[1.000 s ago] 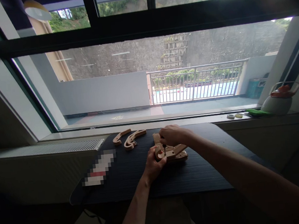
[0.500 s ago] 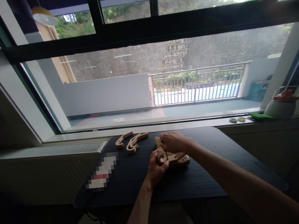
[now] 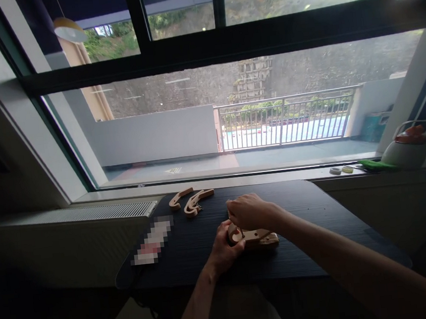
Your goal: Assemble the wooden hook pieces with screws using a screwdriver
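Note:
My left hand is closed around the curled end of a pale wooden hook. Fingers and thumb press that hook down on a light brown wooden block lying on the dark table. Above the hook, my right hand is shut in a fist on a screwdriver-like tool. Its thin shaft points down at the hook near my left thumb; the handle is hidden inside the fist, so its exact kind is unclear. Part of the block lies hidden under my right hand.
More curved wooden hooks lie at the table's back left, near a blurred-out item. Behind the table runs a windowsill holding tape rolls, a green item and a grey pot with an orange top.
The view has shifted slightly. My right fist has come lower and turned over the hook, covering more of the block and shaft. My left hand keeps its grip on the hook.

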`<action>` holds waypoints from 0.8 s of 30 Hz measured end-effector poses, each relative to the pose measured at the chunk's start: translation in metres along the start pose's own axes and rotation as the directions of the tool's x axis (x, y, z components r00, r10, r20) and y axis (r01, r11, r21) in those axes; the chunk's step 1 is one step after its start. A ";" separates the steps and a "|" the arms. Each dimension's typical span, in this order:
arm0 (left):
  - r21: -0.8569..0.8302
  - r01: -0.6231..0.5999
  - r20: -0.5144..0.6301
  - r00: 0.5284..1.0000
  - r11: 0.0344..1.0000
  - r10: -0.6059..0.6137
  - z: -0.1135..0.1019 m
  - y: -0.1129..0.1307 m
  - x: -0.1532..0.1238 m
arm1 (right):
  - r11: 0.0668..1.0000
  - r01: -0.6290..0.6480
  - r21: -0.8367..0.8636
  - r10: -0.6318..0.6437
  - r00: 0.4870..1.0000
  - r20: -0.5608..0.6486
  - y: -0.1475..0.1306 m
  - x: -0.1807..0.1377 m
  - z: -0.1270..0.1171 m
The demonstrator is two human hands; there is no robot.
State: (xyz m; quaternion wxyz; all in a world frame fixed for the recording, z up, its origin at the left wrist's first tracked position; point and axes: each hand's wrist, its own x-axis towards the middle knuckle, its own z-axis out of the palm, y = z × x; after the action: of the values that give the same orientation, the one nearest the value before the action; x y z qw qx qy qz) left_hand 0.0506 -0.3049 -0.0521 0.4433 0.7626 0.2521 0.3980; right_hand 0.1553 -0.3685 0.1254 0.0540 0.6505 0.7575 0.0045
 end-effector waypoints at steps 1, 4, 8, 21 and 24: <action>0.004 -0.005 0.002 1.000 1.000 0.005 0.000 0.002 -0.006 | 1.000 0.011 0.002 -0.011 1.000 -0.003 -0.004 -0.006 0.000; 0.025 -0.012 -0.037 0.999 1.000 0.013 0.003 0.006 -0.019 | 1.000 0.026 0.008 -0.026 0.999 -0.032 -0.009 -0.020 0.003; 0.058 -0.044 -0.075 0.996 0.997 0.049 0.005 0.007 -0.026 | 1.000 -0.010 0.019 0.011 0.999 -0.044 -0.003 -0.026 0.008; 0.068 -0.065 -0.050 0.996 0.996 0.068 0.005 0.004 -0.025 | 1.000 -0.028 0.014 0.028 0.999 -0.038 0.011 -0.031 0.005; 0.065 -0.064 -0.047 0.997 0.996 0.067 0.005 0.004 -0.026 | 0.999 0.039 0.035 -0.038 0.999 -0.038 0.012 -0.032 0.002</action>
State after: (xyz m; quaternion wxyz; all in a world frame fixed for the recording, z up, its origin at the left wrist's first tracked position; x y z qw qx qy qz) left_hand 0.0406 -0.3284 -0.0597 0.3994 0.7740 0.2502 0.4229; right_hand 0.1717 -0.3981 0.1266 0.0284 0.6364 0.7708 0.0019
